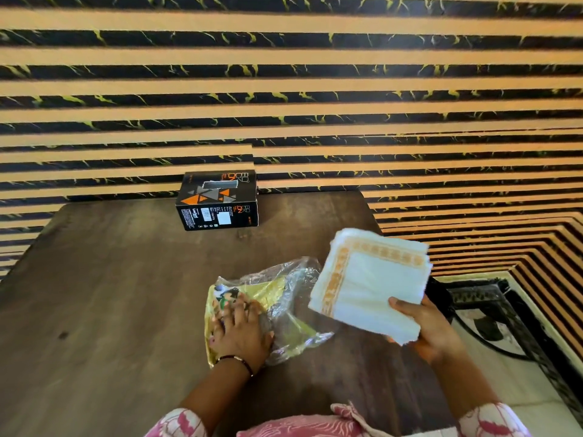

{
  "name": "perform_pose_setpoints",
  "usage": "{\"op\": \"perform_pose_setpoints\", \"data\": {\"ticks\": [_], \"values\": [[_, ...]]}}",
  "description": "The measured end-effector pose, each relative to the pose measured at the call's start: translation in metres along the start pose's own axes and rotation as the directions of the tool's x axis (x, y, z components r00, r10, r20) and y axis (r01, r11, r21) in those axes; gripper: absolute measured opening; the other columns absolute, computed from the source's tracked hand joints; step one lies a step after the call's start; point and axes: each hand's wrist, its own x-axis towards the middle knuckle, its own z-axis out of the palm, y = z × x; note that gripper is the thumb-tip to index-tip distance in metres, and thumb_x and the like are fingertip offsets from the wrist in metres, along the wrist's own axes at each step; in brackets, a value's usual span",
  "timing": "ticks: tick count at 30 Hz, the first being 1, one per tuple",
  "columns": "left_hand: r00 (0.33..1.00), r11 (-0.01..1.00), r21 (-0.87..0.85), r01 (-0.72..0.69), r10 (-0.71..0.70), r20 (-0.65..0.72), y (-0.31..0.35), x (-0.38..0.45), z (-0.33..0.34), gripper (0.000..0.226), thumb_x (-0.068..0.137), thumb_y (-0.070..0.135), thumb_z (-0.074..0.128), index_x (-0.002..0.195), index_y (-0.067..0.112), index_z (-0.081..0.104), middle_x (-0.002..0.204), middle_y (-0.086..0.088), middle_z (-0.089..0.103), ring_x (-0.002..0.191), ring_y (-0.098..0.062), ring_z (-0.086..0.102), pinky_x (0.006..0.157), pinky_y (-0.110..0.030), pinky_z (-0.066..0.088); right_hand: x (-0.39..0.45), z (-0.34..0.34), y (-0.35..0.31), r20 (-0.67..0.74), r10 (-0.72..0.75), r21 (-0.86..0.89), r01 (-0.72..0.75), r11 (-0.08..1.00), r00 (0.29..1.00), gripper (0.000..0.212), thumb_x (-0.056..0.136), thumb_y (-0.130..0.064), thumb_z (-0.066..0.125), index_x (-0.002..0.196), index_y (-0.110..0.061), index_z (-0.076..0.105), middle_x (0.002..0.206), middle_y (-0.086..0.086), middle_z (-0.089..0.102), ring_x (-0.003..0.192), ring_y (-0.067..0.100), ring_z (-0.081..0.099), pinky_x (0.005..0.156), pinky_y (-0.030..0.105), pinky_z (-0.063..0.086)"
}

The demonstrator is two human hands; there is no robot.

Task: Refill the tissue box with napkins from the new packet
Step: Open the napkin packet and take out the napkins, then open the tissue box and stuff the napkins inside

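Black cardboard tissue box (218,200) at far table (110,279) edge. Right hand (426,326) fingers grip white orange-bordered napkin stack (369,285) aloft; left hand (239,329) presses clear plastic packet (284,304) flat. Risk: loose stack fanning, slipping.

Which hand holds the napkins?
The right hand: it grips the napkin stack above the table. The left hand presses the packet flat.
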Motion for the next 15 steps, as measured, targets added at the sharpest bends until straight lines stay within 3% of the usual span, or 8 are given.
{"op": "perform_pose_setpoints", "data": {"ticks": [2, 4, 6, 9, 11, 15], "values": [[0.995, 0.996, -0.043, -0.072, 0.068, -0.077, 0.007, -0.003, -0.004, 0.072, 0.086, 0.059, 0.025, 0.146, 0.023, 0.009, 0.157, -0.01, -0.004, 0.143, -0.036, -0.01, 0.113, -0.055, -0.004, 0.003, -0.002, 0.004, -0.037, 0.031, 0.146, -0.025, 0.989, 0.999, 0.058, 0.074, -0.01, 0.063, 0.128, -0.014, 0.045, 0.109, 0.016, 0.061, 0.083, 0.032, 0.066, 0.058, 0.041, 0.056], [0.97, 0.969, -0.073, -0.238, 0.232, -0.076, 0.011, -0.005, -0.001, 0.075, 0.079, 0.065, 0.013, 0.146, 0.033, 0.003, 0.157, -0.001, -0.011, 0.14, -0.032, -0.022, 0.108, -0.058, -0.012, 0.007, 0.002, 0.015, -0.085, 0.05, 0.219, -0.031, 0.975, 0.995, 0.043, 0.081, -0.009, 0.059, 0.122, -0.015, 0.046, 0.107, 0.013, 0.06, 0.085, 0.03, 0.064, 0.051, 0.037, 0.057], [0.953, 0.953, -0.03, -0.302, 0.302, 0.003, 0.012, -0.005, 0.008, 0.075, 0.074, 0.068, 0.008, 0.143, 0.041, -0.002, 0.156, 0.006, -0.015, 0.138, -0.03, -0.027, 0.104, -0.063, -0.012, 0.01, 0.012, 0.031, -0.115, 0.072, 0.302, -0.034, 0.953, 0.991, 0.032, 0.09, -0.008, 0.05, 0.121, -0.017, 0.046, 0.108, 0.012, 0.059, 0.088, 0.03, 0.062, 0.047, 0.033, 0.056], [0.974, 0.983, 0.025, -0.181, 0.176, 0.142, 0.005, -0.004, 0.02, 0.085, 0.063, 0.07, -0.001, 0.143, 0.041, 0.002, 0.156, 0.009, -0.018, 0.14, -0.035, -0.022, 0.104, -0.071, -0.006, 0.016, 0.025, 0.052, -0.177, 0.093, 0.491, 0.006, 0.871, 0.98, 0.044, 0.093, -0.013, 0.048, 0.135, -0.02, 0.039, 0.124, 0.012, 0.054, 0.094, 0.029, 0.061, 0.049, 0.033, 0.057], [0.985, 0.996, 0.029, -0.079, 0.074, 0.157, 0.0, -0.006, 0.02, 0.092, 0.057, 0.071, -0.006, 0.144, 0.04, 0.0, 0.155, 0.009, -0.02, 0.14, -0.036, -0.02, 0.103, -0.071, -0.005, 0.017, 0.032, 0.062, -0.244, 0.09, 0.534, 0.056, 0.844, 0.966, 0.046, 0.093, -0.012, 0.049, 0.136, -0.022, 0.038, 0.126, 0.01, 0.054, 0.099, 0.03, 0.061, 0.052, 0.037, 0.059], [0.989, 0.999, 0.013, 0.05, -0.051, 0.141, -0.006, -0.007, 0.014, 0.068, 0.086, 0.066, 0.017, 0.144, 0.039, -0.002, 0.155, 0.009, -0.02, 0.141, -0.034, -0.018, 0.105, -0.07, -0.001, 0.013, 0.045, 0.072, -0.248, 0.112, 0.47, 0.018, 0.882, 0.962, 0.049, 0.09, -0.01, 0.055, 0.135, -0.021, 0.04, 0.131, 0.009, 0.055, 0.115, 0.034, 0.056, 0.066, 0.049, 0.059]]}}
